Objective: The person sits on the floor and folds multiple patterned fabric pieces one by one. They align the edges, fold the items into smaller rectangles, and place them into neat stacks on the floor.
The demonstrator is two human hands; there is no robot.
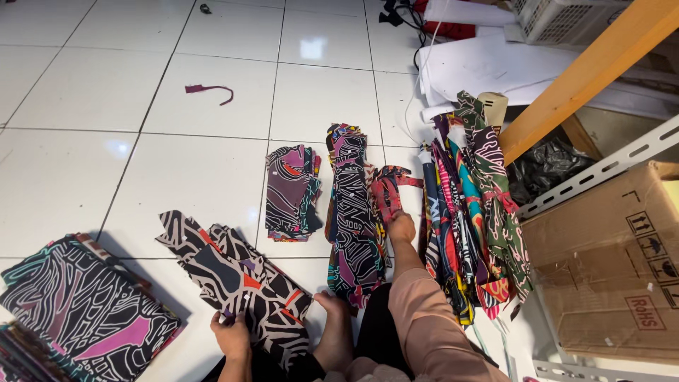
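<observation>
The white tiled floor (pixel 106 92) is glossy and slick, so cloth slides easily on it. A brown cardboard box (pixel 608 262) stands at the right. Folded cloth (pixel 85 311), printed with white lines on black and pink, lies flat at lower left. A bundle of strips (pixel 470 205), limp and many-coloured, is tied and leans by the box.

The piece (pixel 233 272), a thin, curved cut of black-and-white print, lies on the floor before the person. The left hand (pixel 230 332) pinches its near edge between fingers and thumb. Keeping it flat and smoothing it from that edge looks the best way to avoid creases.

The right hand (pixel 401 228) rests at the long stack (pixel 351 205); whether its fingers grip anything cannot be told. A shorter stack (pixel 291 191) lies just left of it. A maroon scrap (pixel 209 90) lies well apart.
</observation>
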